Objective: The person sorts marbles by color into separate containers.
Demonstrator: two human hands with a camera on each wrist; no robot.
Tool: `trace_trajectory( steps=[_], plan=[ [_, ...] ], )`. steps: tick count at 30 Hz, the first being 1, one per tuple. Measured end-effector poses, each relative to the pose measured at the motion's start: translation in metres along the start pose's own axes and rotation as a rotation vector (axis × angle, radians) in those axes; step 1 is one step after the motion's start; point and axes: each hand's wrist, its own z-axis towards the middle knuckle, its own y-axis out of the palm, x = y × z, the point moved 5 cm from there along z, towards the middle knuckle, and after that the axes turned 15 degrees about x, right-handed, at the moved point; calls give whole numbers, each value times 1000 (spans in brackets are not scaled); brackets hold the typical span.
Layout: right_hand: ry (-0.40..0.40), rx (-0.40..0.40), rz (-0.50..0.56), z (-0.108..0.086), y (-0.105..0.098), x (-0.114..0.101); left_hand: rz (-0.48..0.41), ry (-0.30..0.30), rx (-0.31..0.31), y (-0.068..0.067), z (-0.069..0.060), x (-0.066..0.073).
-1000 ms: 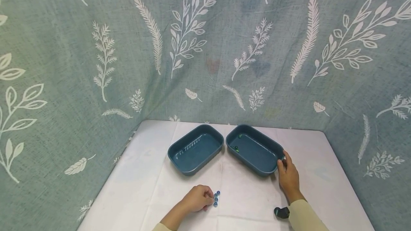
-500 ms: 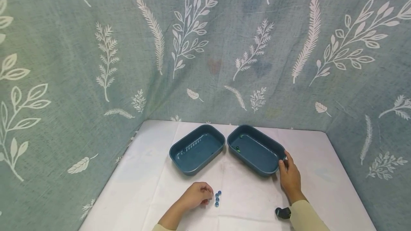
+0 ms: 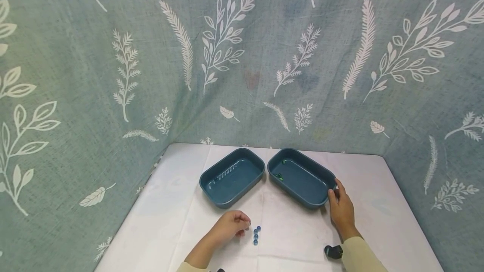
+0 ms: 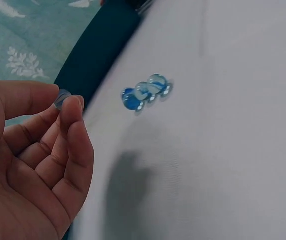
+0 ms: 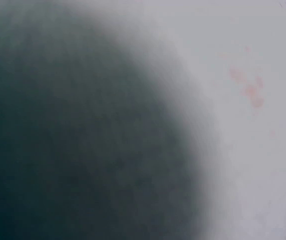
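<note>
My left hand (image 3: 229, 226) hovers over the white table, pinching a clear marble with a blue tint (image 4: 61, 98) between thumb and fingertip. Several blue glass marbles (image 3: 256, 236) lie in a short crooked row just right of that hand; the left wrist view shows blue swirls in these marbles (image 4: 157, 84). At the right, my right hand (image 3: 342, 211) holds the near right corner of a dark blue tray (image 3: 308, 184), thumb and fingers on either side of it. Green marbles (image 3: 279, 176) sit in this tray's left end. The right wrist view has only a dark blur and white cloth.
A matching dark blue tray (image 3: 234, 181) stands at the left, angled, with a small dark marble (image 3: 216, 179) near its left wall. White cloth covers the table (image 3: 287, 230). Leaf-patterned fabric walls (image 3: 264, 53) enclose the back and sides.
My left hand has lifted slightly up and away to the left from the row of blue marbles, with one marble pinched. The right hand stays on the tray corner.
</note>
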Motion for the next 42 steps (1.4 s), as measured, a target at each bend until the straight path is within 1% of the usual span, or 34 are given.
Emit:
trace_trajectory(
  steps=[4, 9, 15, 20, 26, 30, 34, 37, 42],
  plan=[
    [-5, 4, 9, 1, 1, 0, -14, 3, 8, -5, 4, 4],
    [-11, 6, 13, 1, 1, 0, -44, 31, -2, -10, 7, 13],
    [-16, 13, 15, 1, 1, 1, -37, 80, -7, -17, 11, 25],
    [-15, 22, 17, 1, 0, 2, -26, 96, 8, -23, 17, 30],
    [-15, 24, 17, 1, 0, 1, 12, 132, 22, -30, 23, 35],
    [-7, 18, 6, 1, 1, 1, 41, 146, 40, -37, 31, 39],
    [-2, 11, -1, 1, 2, 2, 69, 159, 71, -47, 41, 45],
    [1, 4, 1, 1, 2, 2, 76, 157, 88, -55, 50, 45],
    [-4, 1, 2, 0, 1, 2, 78, 162, 89, -63, 65, 45]
  ],
)
